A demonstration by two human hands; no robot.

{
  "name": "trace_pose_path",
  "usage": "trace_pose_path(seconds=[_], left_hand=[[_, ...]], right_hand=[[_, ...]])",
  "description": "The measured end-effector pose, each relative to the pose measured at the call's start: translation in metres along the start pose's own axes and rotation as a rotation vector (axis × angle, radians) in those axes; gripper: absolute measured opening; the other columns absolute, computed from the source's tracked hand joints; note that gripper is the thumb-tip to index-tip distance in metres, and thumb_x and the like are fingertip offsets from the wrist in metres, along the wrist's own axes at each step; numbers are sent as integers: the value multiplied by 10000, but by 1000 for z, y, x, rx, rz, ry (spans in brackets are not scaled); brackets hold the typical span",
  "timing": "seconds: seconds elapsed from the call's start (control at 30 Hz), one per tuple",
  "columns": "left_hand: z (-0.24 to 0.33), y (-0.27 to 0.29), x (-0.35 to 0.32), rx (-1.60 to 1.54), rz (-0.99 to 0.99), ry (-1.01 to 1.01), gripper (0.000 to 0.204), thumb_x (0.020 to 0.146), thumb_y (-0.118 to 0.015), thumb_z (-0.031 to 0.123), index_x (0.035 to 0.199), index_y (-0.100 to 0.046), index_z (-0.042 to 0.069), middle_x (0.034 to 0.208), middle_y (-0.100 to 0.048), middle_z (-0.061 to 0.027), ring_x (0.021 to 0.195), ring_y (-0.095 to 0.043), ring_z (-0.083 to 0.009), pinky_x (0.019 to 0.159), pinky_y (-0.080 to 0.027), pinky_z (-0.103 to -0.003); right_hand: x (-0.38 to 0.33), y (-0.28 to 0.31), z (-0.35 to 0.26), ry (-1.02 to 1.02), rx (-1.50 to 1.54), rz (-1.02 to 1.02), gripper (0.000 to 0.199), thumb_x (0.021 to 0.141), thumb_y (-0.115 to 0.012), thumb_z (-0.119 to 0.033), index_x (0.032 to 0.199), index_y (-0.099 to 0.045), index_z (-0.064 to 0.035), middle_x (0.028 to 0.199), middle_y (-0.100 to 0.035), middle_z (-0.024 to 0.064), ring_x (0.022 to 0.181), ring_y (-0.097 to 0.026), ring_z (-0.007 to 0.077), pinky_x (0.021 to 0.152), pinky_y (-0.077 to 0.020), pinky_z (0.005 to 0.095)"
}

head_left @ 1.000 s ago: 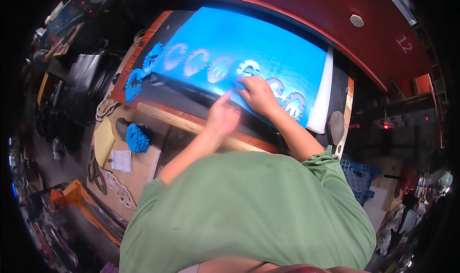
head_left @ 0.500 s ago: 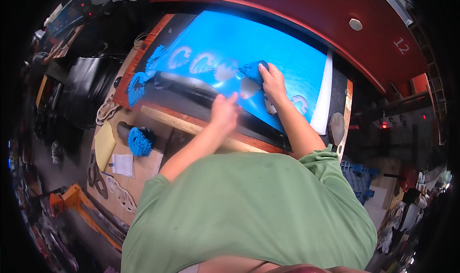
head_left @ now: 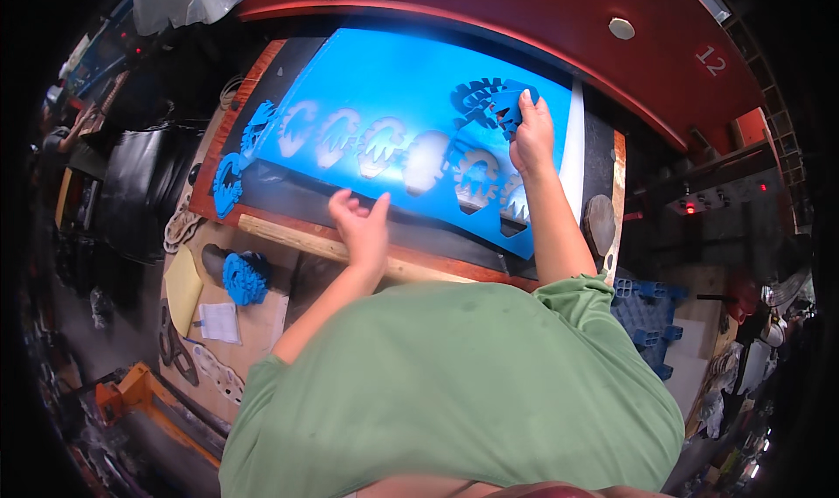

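A large bright blue sheet (head_left: 411, 70) lies on the dark work surface, with a row of toothed, rounded holes along its near side. Over the sheet's right part, my right hand (head_left: 533, 135) pinches several blue toothed cut-outs (head_left: 476, 105), which fan out to the left of the fingers. My left hand (head_left: 361, 231) hovers by the sheet's near edge, fingers apart and slightly curled, with nothing in it. At the sheet's left end lie more blue cut-outs (head_left: 227, 186), close to the table's wooden edge.
A red machine beam (head_left: 489, 13) spans the far side. A wooden bar (head_left: 297, 236) runs along the near edge. On a lower board at left are a blue cut-out stack (head_left: 245, 280), a white paper pad (head_left: 218, 321) and yellow paper (head_left: 183, 290). Blue pallets (head_left: 642, 319) stand at right.
My right hand has moved up and to the right, lifting the cut-outs, which now spread out. My left hand has drawn back to the left, away from the holes. The view has shifted slightly.
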State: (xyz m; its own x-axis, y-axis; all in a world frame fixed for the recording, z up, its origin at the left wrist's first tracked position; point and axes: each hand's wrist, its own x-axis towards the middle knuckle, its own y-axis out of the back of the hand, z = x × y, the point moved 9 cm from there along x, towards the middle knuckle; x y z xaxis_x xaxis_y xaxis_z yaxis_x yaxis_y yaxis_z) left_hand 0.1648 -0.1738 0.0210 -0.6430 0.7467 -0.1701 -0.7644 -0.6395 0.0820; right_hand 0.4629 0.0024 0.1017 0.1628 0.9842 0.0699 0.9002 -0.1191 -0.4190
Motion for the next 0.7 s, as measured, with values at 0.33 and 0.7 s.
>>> trace_pose_path(seconds=[0.33,0.7], left_hand=[[80,-139,21,598,-462,-804,334,873,-695,345,1003,-668,39,881,-666,-163,829,-650,-327,727,-501,-436],[54,-113,41,712,-378,-562,318,893,-576,370,953,-699,84,879,-684,-208,845,-649,-409,745,-505,-517]], right_hand=[[-21,-19,8,86,121,-64,209,1053,-469,-246,1101,-542,-56,1017,-655,79,858,-634,180,755,-528,315],[6,76,-20,214,223,340,217,1064,-443,-245,993,-541,-65,950,-653,70,840,-658,172,735,-558,328]])
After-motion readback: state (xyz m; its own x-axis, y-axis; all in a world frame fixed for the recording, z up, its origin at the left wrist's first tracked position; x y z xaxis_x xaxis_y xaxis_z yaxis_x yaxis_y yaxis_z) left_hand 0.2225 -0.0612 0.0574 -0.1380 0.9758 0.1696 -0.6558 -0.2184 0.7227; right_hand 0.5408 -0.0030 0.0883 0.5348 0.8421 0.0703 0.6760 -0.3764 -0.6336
